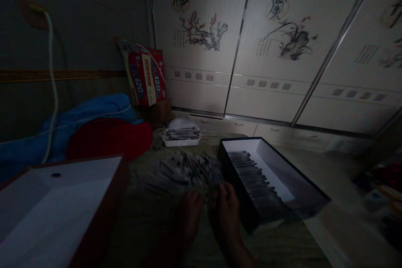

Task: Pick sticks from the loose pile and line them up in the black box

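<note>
Dim light and blur soften the view. My left hand [190,214] is closed low over the table, its fingertips near a loose pile of thin pen-like pieces [185,169]. Just to its right, my right hand [228,207] has its fingers pressed together beside the dark box. Whatever either hand holds is too small and dark to name. The dark box [237,184] has a white inside and carries a row of similar pieces [256,180] along its left part. Behind the pile, a white tray [181,143] holds more thin pieces.
An open box with a white inside [78,192] stands at the left. Behind it lie a red cushion-like item [109,138] and blue fabric [94,109]. A red carton [146,77] stands near white sliding doors [201,92]. A pale cord [52,79] hangs at left.
</note>
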Tool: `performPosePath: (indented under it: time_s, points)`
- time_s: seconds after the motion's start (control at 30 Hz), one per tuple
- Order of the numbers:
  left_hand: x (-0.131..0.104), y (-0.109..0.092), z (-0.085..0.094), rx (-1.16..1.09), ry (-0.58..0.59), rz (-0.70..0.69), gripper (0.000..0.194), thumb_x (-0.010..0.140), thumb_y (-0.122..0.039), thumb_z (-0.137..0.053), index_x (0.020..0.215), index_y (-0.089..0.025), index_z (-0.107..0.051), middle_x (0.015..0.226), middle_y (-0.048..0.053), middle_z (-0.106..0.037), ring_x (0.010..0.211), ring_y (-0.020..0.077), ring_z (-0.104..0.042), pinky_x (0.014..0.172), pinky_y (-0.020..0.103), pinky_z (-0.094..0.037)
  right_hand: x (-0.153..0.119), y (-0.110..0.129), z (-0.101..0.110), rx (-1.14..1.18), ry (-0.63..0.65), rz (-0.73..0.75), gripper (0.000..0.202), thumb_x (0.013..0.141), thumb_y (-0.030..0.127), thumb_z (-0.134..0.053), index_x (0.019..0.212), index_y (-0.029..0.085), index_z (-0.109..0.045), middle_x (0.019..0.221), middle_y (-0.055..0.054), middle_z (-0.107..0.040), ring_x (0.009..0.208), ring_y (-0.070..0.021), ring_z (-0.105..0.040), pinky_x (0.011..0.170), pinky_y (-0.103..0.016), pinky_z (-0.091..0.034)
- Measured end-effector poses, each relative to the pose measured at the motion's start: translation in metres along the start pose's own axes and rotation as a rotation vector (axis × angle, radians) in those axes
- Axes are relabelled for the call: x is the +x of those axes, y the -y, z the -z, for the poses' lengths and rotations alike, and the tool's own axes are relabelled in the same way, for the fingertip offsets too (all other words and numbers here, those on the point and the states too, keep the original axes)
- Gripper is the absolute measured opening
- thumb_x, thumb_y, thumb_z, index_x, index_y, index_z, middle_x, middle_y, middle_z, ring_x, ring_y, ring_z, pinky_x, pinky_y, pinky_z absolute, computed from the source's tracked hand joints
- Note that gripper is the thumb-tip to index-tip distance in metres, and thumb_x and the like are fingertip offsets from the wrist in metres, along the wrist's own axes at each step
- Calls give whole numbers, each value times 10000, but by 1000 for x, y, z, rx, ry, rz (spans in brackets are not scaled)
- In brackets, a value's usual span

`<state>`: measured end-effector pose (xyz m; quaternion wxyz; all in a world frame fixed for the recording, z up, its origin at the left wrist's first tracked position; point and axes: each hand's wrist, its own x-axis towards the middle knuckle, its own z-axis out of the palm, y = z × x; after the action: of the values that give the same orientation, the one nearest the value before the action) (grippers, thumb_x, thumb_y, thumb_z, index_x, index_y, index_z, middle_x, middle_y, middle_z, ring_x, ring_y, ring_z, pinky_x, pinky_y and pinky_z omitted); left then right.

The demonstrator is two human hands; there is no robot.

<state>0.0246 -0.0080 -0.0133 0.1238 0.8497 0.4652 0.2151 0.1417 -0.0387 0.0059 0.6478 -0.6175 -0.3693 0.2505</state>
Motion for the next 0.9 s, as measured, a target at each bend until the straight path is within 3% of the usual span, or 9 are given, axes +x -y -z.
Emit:
performPosePath:
  time_s: [0.1,0.17,0.23,0.43,0.53,0.67,0.9]
  points:
    - [-3,4,5,-228,-125,10,268,783,-123,-440,937,-203,-645,980,88,-667,949,235,-581,844,380,-448,0,2,-1,66,54,-16,359,857,466,-446,974,149,-568,684,0,-598,592,-133,-550,560,-226,-442]
    - [-1,7,14,-469,-223,120,203,782,-203,-492,920,-209,-641,947,79,-680,911,226,-608,825,357,-466,0,7,1,88,87,2,365,854,458,-457,1015,150,-568,720,-14,-621,640,-146,-578,605,-241,-460]
    - [2,12,24,-713,-243,230,135,745,-285,-565,828,-217,-646,849,48,-694,830,217,-634,745,317,-495,-1,16,3,82,122,16,364,841,453,-478,1014,153,-589,814,-45,-652,727,-167,-606,654,-255,-471]
    - [6,35,48,-1217,-400,505,273,627,-365,-668,832,-185,-662,635,-7,-652,617,163,-607,578,269,-489,-6,32,7,-95,149,121,269,759,420,-589,794,166,-673,761,-42,-671,739,-193,-611,652,-245,-456]
    - [4,38,54,-1283,-451,520,286,613,-401,-681,812,-196,-687,645,13,-656,628,172,-602,567,273,-491,-10,27,6,-136,229,170,256,776,400,-580,823,169,-678,781,-42,-676,746,-198,-609,653,-243,-452]
    - [2,34,59,-1296,-431,517,323,638,-458,-660,805,-183,-683,662,19,-655,655,173,-607,582,263,-493,-12,22,5,-206,330,192,258,823,393,-528,839,172,-660,771,-31,-667,729,-182,-601,640,-229,-438]
    - [1,30,59,-1256,-403,495,349,678,-507,-610,818,-189,-654,627,12,-648,629,175,-621,583,268,-510,-12,23,4,-251,343,205,246,824,385,-520,824,175,-650,740,-18,-662,698,-171,-601,619,-217,-430]
